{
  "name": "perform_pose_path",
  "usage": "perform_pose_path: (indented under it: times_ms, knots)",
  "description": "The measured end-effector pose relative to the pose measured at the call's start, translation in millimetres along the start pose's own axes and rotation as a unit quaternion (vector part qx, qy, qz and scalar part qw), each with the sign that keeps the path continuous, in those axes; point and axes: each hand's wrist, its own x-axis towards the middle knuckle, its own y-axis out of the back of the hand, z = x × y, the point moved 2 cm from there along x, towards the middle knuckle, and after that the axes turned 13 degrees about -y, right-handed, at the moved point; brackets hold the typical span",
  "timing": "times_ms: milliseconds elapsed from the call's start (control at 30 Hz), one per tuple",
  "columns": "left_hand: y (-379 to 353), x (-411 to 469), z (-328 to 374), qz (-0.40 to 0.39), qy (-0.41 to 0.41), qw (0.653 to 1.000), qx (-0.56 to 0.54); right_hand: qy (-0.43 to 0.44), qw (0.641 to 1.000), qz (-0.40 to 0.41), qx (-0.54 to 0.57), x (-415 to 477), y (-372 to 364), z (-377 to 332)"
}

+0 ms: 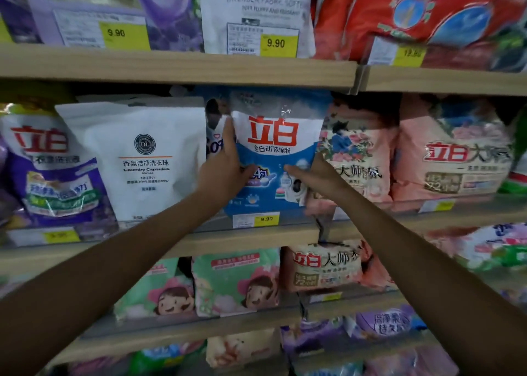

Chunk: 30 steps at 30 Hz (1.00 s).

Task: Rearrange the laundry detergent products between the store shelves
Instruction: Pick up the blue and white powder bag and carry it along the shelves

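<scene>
A blue and white detergent powder bag (273, 147) with red characters stands upright on the middle shelf (245, 240), between a white laundry capsules pouch (142, 159) and a pink floral bag (356, 153). My left hand (228, 164) grips the bag's left edge, fingers up along its side and thumb on its front. My right hand (313, 173) holds its lower right edge, thumb across the front. Another bag behind it shows only as a sliver at the left.
The upper shelf (176, 67) hangs just above the bag's top, carrying purple, white and red bags. A purple bag (51, 170) and a pink bag (456, 153) flank the row. Lower shelves hold green, pink and purple packs. Yellow price tags line the shelf edges.
</scene>
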Motion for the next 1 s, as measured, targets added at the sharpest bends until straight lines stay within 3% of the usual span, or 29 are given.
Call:
perform_pose_path:
  times_ms: [100, 167, 267, 467, 700, 900, 1000]
  knots:
    - [-7, -3, 6, 0.020, 0.099, 0.968, -0.229, -0.033, 0.993, -0.088, 0.065, 7, 1, 12]
    - [-11, -7, 6, -0.009, 0.149, 0.961, -0.232, -0.075, 0.978, -0.160, 0.113, 10, 0, 23]
    - [-11, -11, 12, -0.043, 0.157, 0.945, -0.284, -0.075, 0.970, -0.179, 0.150, 11, -4, 31]
    - [-5, -12, 24, -0.029, 0.162, 0.950, -0.265, -0.051, 0.984, -0.123, 0.121, 4, -4, 27]
    - [19, 5, 46, 0.109, 0.207, 0.945, -0.226, -0.031, 0.966, -0.073, 0.248, -6, 33, -31]
    - [13, -23, 61, 0.037, 0.200, 0.958, -0.203, -0.079, 0.963, -0.123, 0.227, -37, 26, 2]
    - [16, -38, 64, 0.036, 0.195, 0.958, -0.207, -0.098, 0.964, -0.103, 0.226, -48, 18, 6]
